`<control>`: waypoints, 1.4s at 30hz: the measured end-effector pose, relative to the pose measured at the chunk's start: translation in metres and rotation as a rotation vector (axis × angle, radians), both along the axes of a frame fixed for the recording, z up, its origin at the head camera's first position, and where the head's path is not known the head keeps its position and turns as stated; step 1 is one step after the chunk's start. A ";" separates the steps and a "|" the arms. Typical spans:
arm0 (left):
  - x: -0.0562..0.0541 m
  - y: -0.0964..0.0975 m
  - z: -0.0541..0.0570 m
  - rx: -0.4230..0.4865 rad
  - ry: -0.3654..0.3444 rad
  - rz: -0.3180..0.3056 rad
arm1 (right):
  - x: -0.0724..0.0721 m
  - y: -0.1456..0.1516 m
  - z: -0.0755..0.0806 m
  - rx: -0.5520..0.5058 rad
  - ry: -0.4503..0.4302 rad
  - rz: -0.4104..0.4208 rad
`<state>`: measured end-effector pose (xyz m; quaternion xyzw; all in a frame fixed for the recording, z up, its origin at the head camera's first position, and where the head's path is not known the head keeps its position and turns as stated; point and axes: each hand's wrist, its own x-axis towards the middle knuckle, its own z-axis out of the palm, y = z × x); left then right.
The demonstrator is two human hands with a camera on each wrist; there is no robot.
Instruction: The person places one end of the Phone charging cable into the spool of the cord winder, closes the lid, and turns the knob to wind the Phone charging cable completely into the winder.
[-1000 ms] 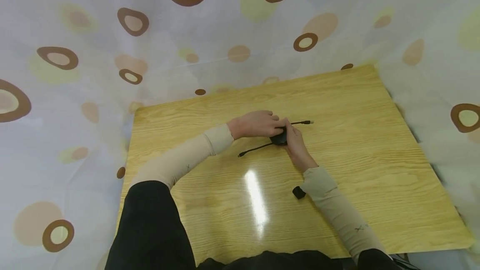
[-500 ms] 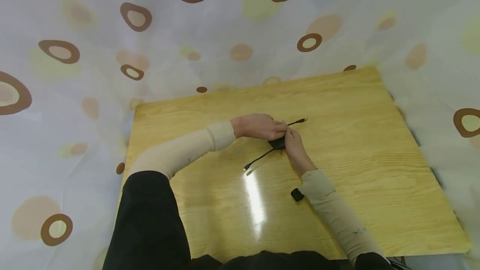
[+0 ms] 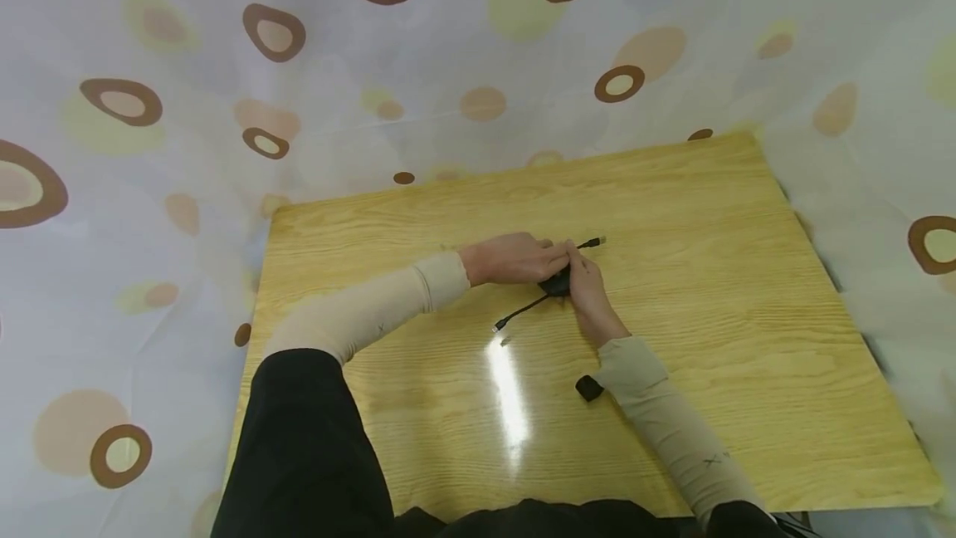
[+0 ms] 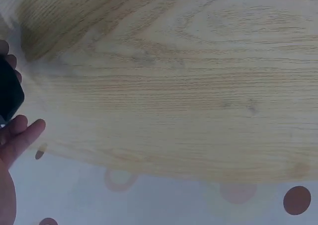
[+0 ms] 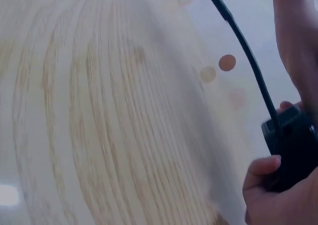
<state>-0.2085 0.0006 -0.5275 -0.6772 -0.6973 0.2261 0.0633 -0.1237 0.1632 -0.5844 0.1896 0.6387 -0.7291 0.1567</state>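
Note:
A small black device [image 3: 556, 282] with rounded corners is held between both hands over the middle of the table. One short black cable [image 3: 523, 311] runs from it toward the lower left; another black plug end [image 3: 592, 242] sticks out beyond the hands at the upper right. My right hand [image 3: 592, 293] grips the body, its thumb [image 5: 264, 166] across the near side in the right wrist view. From the left, my left hand [image 3: 515, 258] has its fingertips at the device's upper edge, where they pinch it; the fingers partly cover that edge. Its fingers [image 4: 30, 133] show at the left wrist view's edge.
A small black block [image 3: 588, 388] lies on the wooden table [image 3: 418, 405], right beside the right sleeve. Behind and around the table hangs a pale patterned cloth [image 3: 448, 40]. A bright light reflection [image 3: 509, 405] falls on the tabletop.
The device has turned slightly and its lower-left cable now slopes more steeply down. The left hand's fingers have shifted and look straighter at the device. The right hand keeps its grip.

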 end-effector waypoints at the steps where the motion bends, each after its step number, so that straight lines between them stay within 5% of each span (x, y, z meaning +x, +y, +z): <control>1: 0.002 0.002 -0.001 0.010 -0.023 0.036 | 0.000 0.000 0.000 0.009 0.001 -0.016; 12: 0.035 0.039 0.007 0.120 -0.328 0.553 | -0.001 -0.012 -0.001 -0.030 0.095 -0.264; 17: 0.043 0.053 0.005 0.189 -0.421 0.663 | 0.002 -0.015 -0.003 -0.106 0.116 -0.328; 20: 0.042 0.054 0.001 0.178 -0.426 0.663 | 0.002 -0.012 -0.006 -0.121 0.117 -0.317; 24: 0.035 0.045 0.000 0.106 -0.380 0.651 | 0.001 -0.002 -0.009 -0.156 0.066 -0.163; 28: 0.023 0.029 0.006 0.062 -0.297 0.586 | 0.000 0.016 -0.009 -0.327 0.017 0.013; 32: 0.016 0.011 0.008 0.081 -0.223 0.490 | 0.000 0.032 -0.007 -0.483 0.002 0.093; 42: 0.013 -0.008 -0.006 0.151 -0.157 0.304 | 0.004 0.027 -0.011 -0.637 -0.070 0.061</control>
